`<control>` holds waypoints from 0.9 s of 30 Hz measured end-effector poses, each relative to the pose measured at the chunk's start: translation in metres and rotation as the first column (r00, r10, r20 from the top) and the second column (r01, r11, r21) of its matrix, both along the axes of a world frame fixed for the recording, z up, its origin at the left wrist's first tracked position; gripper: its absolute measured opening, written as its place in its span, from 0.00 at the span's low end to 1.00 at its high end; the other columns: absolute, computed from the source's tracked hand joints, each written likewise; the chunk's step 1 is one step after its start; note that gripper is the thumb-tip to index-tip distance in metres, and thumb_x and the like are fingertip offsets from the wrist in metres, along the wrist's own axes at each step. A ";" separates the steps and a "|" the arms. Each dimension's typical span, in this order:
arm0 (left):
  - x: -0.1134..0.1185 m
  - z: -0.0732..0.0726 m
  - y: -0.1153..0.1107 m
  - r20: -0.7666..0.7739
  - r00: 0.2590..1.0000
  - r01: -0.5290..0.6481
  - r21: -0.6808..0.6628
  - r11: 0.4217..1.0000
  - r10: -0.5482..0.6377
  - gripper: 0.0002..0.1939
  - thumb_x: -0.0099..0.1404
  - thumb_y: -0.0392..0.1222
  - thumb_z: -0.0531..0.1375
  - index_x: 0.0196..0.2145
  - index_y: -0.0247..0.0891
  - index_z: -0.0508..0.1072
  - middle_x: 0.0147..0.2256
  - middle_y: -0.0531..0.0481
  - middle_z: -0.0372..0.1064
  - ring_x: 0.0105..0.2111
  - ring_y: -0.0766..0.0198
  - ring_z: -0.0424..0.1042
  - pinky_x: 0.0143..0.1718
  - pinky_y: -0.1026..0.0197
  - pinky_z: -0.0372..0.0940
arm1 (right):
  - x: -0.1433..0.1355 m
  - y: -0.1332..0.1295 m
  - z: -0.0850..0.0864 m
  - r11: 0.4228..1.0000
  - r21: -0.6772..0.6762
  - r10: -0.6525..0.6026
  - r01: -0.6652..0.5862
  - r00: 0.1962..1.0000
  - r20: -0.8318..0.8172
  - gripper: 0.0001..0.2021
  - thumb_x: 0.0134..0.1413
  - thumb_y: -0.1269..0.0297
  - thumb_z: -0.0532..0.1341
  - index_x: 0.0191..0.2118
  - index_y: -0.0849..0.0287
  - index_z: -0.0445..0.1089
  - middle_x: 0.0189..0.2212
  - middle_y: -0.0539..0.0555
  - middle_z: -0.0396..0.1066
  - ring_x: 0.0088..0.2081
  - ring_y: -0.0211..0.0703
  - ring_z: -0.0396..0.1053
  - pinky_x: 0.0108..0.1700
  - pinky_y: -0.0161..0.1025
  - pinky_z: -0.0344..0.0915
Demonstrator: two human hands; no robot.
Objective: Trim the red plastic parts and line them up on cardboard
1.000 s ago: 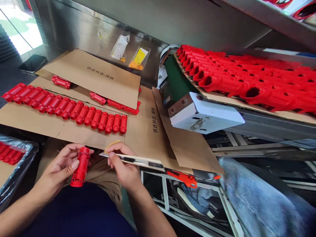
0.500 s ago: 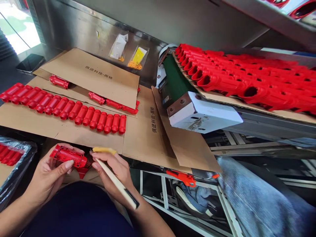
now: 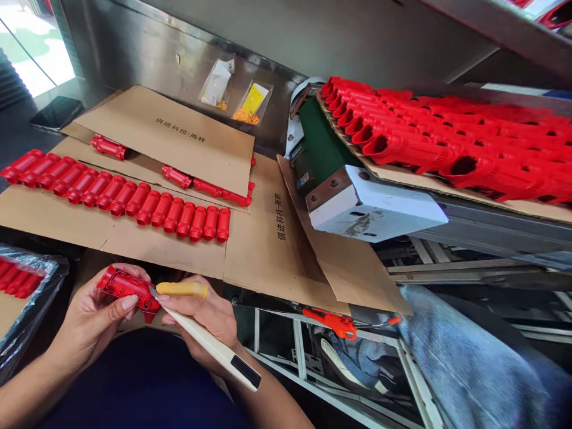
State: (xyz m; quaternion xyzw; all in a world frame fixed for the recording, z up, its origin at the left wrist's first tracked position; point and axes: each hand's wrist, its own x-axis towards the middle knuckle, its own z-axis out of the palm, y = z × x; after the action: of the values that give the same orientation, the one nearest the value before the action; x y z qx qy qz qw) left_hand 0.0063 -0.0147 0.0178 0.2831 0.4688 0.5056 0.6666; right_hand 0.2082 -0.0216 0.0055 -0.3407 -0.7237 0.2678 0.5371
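Observation:
My left hand [image 3: 100, 313] grips a red plastic housing [image 3: 127, 286], its slotted face turned up and a pointed part hanging below. A knife with a cream handle [image 3: 208, 339] and black end is pinched in my right hand [image 3: 201, 316]. Its short blade [image 3: 153, 291] meets the right end of the housing; whether it is cutting there I cannot tell. A yellow finger cot [image 3: 183, 289] covers my right index finger. Beyond my hands, a row of red cylindrical housings [image 3: 145, 207] lies on a cardboard sheet [image 3: 196, 256].
Loose cardboard [image 3: 179, 131] covers more red parts. To the right, many red housings [image 3: 424, 137] fill a cardboard sheet above a green conveyor belt [image 3: 326, 143]. A plastic-lined box [image 3: 51, 280] stands left. Orange-handled pliers [image 3: 333, 323] hang near the front edge; a phone [image 3: 56, 113] lies far left.
My right hand has turned the knife, bringing its blade against the housing's right end. The housing has tilted slightly in my left hand. The view has shifted a little.

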 end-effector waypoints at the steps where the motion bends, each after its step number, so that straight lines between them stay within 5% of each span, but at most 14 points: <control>1: 0.000 0.000 0.000 0.005 1.000 -0.001 -0.003 1.000 0.001 0.16 0.55 0.45 0.80 0.40 0.40 0.86 0.41 0.44 0.80 0.27 0.68 0.66 0.27 0.66 0.66 | 0.000 -0.001 0.000 1.000 -0.005 -0.003 0.003 1.000 0.002 0.14 0.71 0.68 0.68 0.58 0.53 0.79 0.48 0.57 0.85 0.45 0.46 0.82 0.48 0.43 0.81; 20: -0.014 -0.018 0.001 0.037 0.995 0.086 0.080 0.993 -0.089 0.13 0.62 0.43 0.77 0.44 0.43 0.85 0.46 0.45 0.79 0.30 0.68 0.73 0.30 0.69 0.71 | 0.002 -0.006 0.003 0.990 -0.141 0.017 -0.018 1.000 -0.011 0.07 0.73 0.65 0.66 0.52 0.57 0.75 0.46 0.58 0.85 0.49 0.46 0.84 0.52 0.41 0.82; 27: -0.005 -0.015 0.003 0.119 0.993 -0.004 0.014 1.000 0.002 0.22 0.63 0.43 0.76 0.54 0.44 0.79 0.36 0.50 0.77 0.21 0.71 0.68 0.22 0.70 0.66 | 0.016 0.012 0.003 0.953 0.269 0.037 -0.141 0.933 0.357 0.12 0.72 0.75 0.63 0.58 0.64 0.72 0.49 0.68 0.82 0.45 0.49 0.80 0.47 0.45 0.82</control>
State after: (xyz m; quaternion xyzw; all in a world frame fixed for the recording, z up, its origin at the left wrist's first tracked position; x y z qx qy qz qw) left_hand 0.0010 -0.0116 0.0026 0.2565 0.4252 0.5259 0.6906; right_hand 0.2240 -0.0092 0.0089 -0.2667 -0.8533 0.1186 0.4320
